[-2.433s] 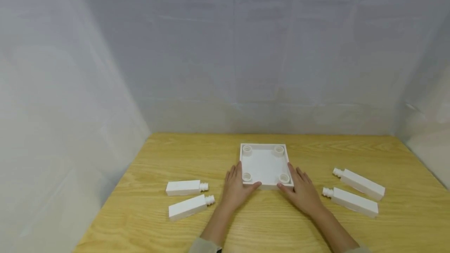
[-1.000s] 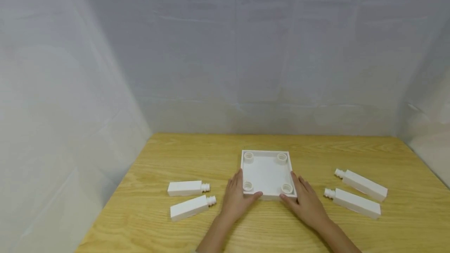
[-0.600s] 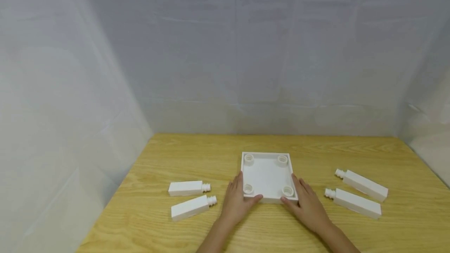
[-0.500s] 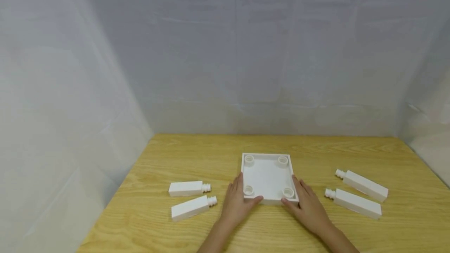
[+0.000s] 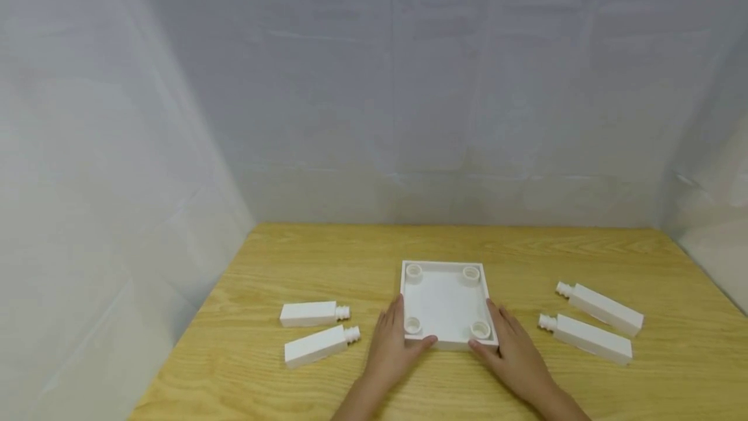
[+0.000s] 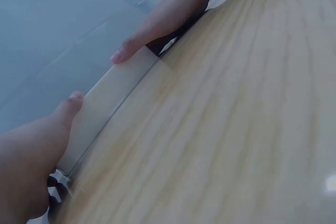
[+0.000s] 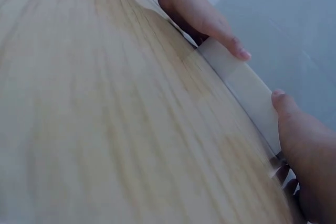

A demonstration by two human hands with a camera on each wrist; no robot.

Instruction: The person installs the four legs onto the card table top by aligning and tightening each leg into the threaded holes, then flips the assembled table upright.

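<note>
**Hands slide white tray nearer on the table**

Left hand [image 5: 390, 349] and right hand [image 5: 517, 357] hold the white tray [image 5: 447, 301] at its two near corners. Fingers lie fairly straight along the tray's sides, thumbs pressed on the near wall; nothing is lifted or wrapped. Left wrist view shows a thumb [image 6: 71, 103] against the near wall, the other hand's thumb further along it. Right wrist view shows the same from the other side.

Change: over the last couple of seconds the tray has come toward the person; its far edge now sits lower on the wooden table [image 5: 350, 252] than before. Hands keep the same hold throughout and draw back with it. Judged a repositioning pull, tray flat on the table, open side up, four round sockets in its corners.

Four white legs with threaded ends are unmoved: two left of the tray [image 5: 312, 313] [image 5: 320, 345], two right [image 5: 599, 308] [image 5: 586, 338], all well apart from it. The tray now lies roughly between both pairs, easier to reach.
</note>
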